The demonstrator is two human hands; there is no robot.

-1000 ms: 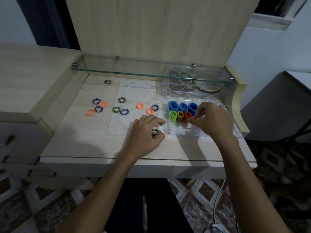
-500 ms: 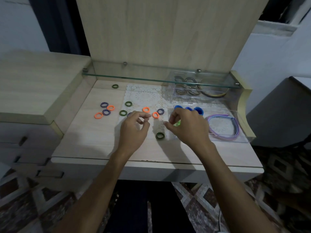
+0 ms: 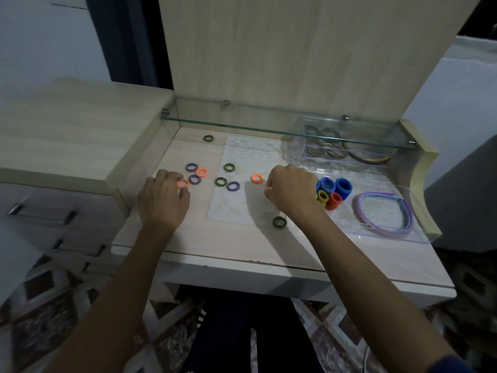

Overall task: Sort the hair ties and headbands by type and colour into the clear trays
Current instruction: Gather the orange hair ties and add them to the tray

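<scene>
Loose hair ties lie on the desk: orange ones (image 3: 256, 178) (image 3: 201, 172), purple ones (image 3: 191, 166) (image 3: 233, 186) and green-black ones (image 3: 220, 181) (image 3: 279, 221). My left hand (image 3: 164, 201) pinches an orange hair tie (image 3: 183, 183) at the left of the group. My right hand (image 3: 291, 192) is closed on another orange tie (image 3: 269, 187), mostly hidden by its fingers. The near clear tray (image 3: 398, 236) holds blue ties (image 3: 343, 185), yellow-green ties (image 3: 322, 196), red ties (image 3: 334, 201) and a purple headband (image 3: 382, 214).
A second clear tray (image 3: 301, 154) with headbands and ties sits at the back right under a glass shelf (image 3: 242, 125). A white lace mat (image 3: 242, 205) covers the desk's middle. One green-black tie (image 3: 208, 138) lies far back. A raised cabinet top (image 3: 67, 130) borders the left.
Both hands moved left, away from the near tray. The left hand reached the far-left orange tie, and the right hand closed on an orange tie on the mat. The camera also shifted.
</scene>
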